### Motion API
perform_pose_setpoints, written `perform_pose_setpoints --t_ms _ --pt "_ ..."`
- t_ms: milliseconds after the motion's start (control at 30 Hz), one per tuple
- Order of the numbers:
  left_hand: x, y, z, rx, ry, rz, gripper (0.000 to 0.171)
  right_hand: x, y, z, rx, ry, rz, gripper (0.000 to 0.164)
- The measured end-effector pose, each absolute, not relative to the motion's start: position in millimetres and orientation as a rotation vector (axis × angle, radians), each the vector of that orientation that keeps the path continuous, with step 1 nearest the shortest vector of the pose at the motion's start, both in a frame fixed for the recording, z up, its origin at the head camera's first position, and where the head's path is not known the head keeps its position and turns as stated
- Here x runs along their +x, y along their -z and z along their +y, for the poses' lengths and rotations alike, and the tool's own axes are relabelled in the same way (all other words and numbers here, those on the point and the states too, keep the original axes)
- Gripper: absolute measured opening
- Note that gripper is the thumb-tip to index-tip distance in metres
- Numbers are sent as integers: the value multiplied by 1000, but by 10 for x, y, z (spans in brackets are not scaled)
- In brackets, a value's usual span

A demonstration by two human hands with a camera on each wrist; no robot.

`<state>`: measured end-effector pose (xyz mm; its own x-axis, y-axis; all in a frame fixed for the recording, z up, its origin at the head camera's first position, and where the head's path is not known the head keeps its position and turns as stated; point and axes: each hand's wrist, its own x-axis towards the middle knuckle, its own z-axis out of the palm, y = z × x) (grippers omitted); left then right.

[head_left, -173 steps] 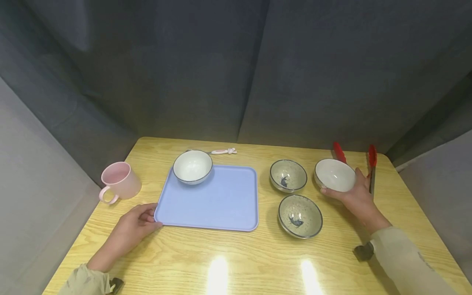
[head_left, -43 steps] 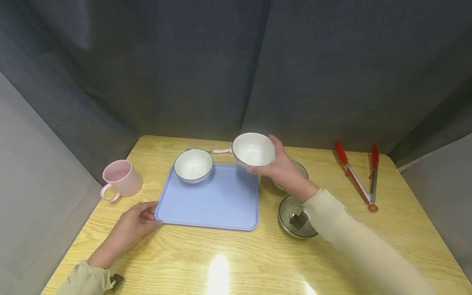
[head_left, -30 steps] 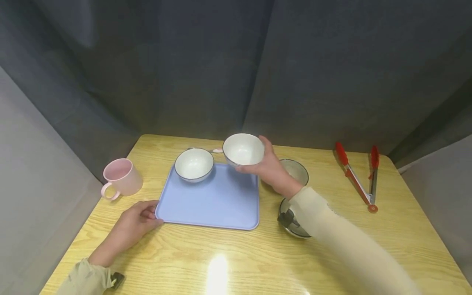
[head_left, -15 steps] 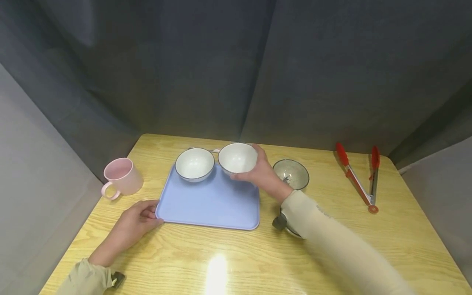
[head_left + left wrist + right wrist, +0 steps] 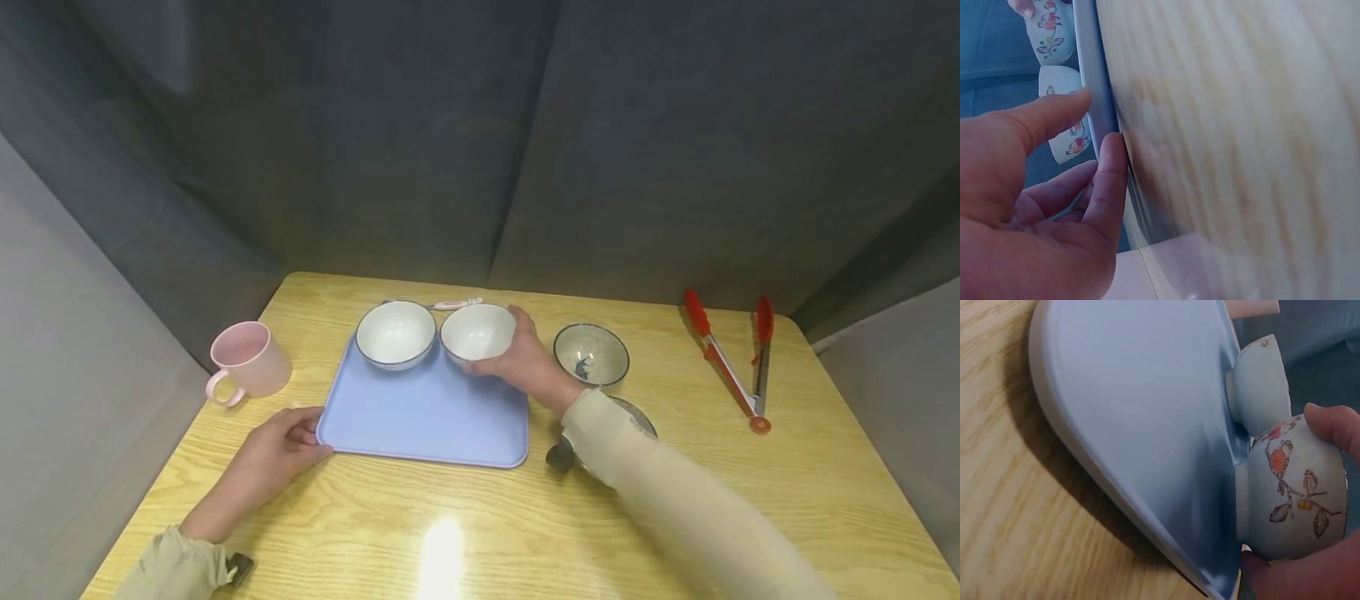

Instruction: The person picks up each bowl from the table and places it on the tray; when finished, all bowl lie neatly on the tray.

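My right hand (image 5: 522,360) grips a white bowl (image 5: 478,335) by its side at the back right of the blue tray (image 5: 420,421). The right wrist view shows red birds and leafy twigs on the outside of this held bowl (image 5: 1300,494), its foot down at the tray's surface. Close to its left stands a second white bowl (image 5: 395,335), upright on the tray's back left. My left hand (image 5: 273,454) holds the tray's front left corner. In the left wrist view, the thumb lies at the tray's rim (image 5: 1099,81) and a finger at its underside.
A pink mug (image 5: 251,360) stands left of the tray. Behind the bowls lies a utensil with a pink-and-white handle (image 5: 450,305). On the right are a speckled bowl (image 5: 592,354), another one (image 5: 636,414) mostly under my right forearm, and red-handled tongs (image 5: 727,375) spread apart.
My right hand has carried the white bowl leftward from beside the tongs, then lowered it onto the tray beside the other white bowl. The left hand has stayed at the tray's corner.
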<state>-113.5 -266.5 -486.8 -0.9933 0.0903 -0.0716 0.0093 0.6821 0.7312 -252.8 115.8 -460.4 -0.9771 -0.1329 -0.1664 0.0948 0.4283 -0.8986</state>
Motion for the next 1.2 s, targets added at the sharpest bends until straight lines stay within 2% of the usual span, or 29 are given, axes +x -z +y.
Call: perform_pose_setpoints --t_ms 1200 --pt "-1141 4904 -2680 97 -1221 2792 62 -2435 4593 1133 -34 1340 2610 150"
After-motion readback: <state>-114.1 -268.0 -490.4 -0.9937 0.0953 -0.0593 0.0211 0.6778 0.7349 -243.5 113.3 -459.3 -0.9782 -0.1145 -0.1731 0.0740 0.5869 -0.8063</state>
